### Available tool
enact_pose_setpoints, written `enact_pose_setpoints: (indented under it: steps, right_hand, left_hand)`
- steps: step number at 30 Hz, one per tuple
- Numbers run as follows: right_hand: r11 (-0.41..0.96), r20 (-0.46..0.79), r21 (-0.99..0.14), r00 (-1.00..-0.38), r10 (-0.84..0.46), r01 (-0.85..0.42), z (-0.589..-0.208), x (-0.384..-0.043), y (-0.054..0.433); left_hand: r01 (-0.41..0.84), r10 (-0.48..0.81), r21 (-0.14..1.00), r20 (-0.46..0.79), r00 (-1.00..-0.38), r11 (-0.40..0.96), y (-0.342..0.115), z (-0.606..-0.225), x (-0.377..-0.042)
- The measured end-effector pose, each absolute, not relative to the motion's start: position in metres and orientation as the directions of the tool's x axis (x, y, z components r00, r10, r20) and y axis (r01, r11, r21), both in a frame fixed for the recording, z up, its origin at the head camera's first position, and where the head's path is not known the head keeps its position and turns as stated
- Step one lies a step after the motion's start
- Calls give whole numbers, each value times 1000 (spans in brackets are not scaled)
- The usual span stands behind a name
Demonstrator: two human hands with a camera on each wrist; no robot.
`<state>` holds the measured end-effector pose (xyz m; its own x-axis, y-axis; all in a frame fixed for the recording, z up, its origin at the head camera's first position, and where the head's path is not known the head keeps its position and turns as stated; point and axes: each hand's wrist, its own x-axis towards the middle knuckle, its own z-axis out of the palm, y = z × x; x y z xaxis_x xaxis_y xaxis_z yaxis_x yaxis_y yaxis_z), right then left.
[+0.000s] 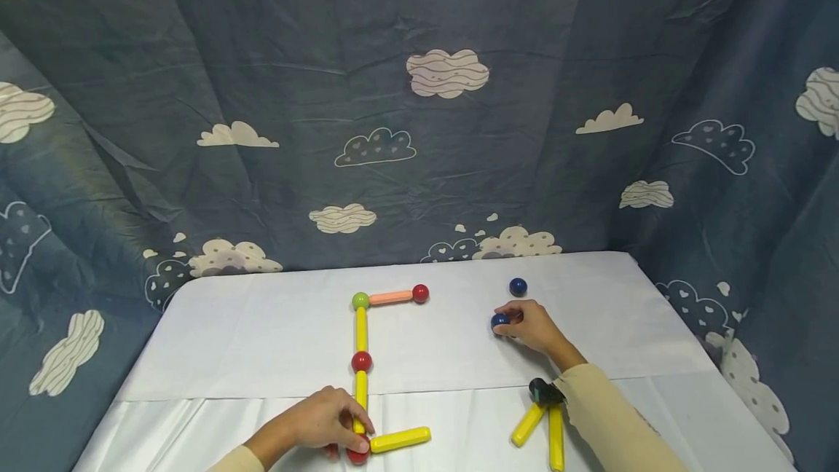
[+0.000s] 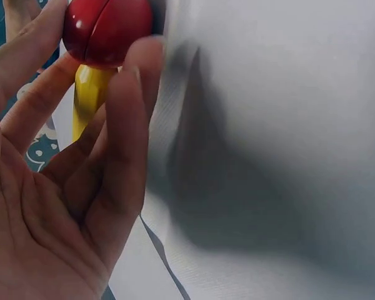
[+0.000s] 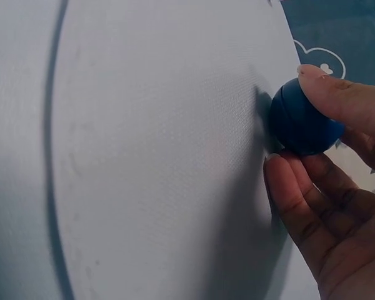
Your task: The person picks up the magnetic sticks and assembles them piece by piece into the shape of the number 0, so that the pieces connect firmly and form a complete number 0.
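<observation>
My left hand (image 1: 329, 419) pinches a red ball (image 2: 106, 31) at the near end of a chain of sticks and balls on the white table. From that ball a yellow stick (image 1: 400, 439) points right, and another yellow stick (image 1: 361, 392) runs away to a second red ball (image 1: 361, 361). Further on come a yellow stick (image 1: 362, 329), a green ball (image 1: 360, 301), an orange stick (image 1: 391, 298) and a red ball (image 1: 420, 293). Between thumb and fingers my right hand (image 1: 534, 328) holds a dark blue ball (image 3: 303, 119), low over the table.
Another dark blue ball (image 1: 518, 287) lies just behind the right hand. Two yellow sticks (image 1: 528, 425) lie by the right forearm, partly under the black wrist camera (image 1: 545, 392). A dark cloud-patterned curtain (image 1: 380, 195) stands behind the table (image 1: 262, 341).
</observation>
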<state>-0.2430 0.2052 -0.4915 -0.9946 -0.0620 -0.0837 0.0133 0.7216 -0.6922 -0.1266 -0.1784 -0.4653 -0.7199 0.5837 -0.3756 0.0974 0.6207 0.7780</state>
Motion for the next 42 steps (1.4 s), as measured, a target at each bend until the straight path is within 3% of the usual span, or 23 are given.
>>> enact_pose_setpoints:
  steps: [14,19,23,31,36,42]
  right_hand:
    - [759,-97,-651,-989,-115,-24,-484,-236,199]
    - [730,-142,-679,-961,-237,-80,-478,-221,181]
    - [671,-182,-727,-902,-391,-144,-472,-208,165]
    - [554,-286,-818,-728,-623,-154,-466,-185,138]
    - [526,-315,-834,-641,-700,-165,-466,-168,123]
    - [485,-311,-859,-587,-747,-162,-471,-159,116]
  left_hand:
    - [96,628,824,-344,-698,558,-180,-468,-129]
    - [64,628,839,-352,-694,540,-181,-468,-129]
    - [48,633,849,-353,-689,526,-181,-468,-129]
    - [37,636,852,-360,-682,522,-183,-468,-131]
    - [16,637,858,-369,-677,514,-185,-470,-130]
    - [20,639,860,-364,-677,511,-185,-471,-130]
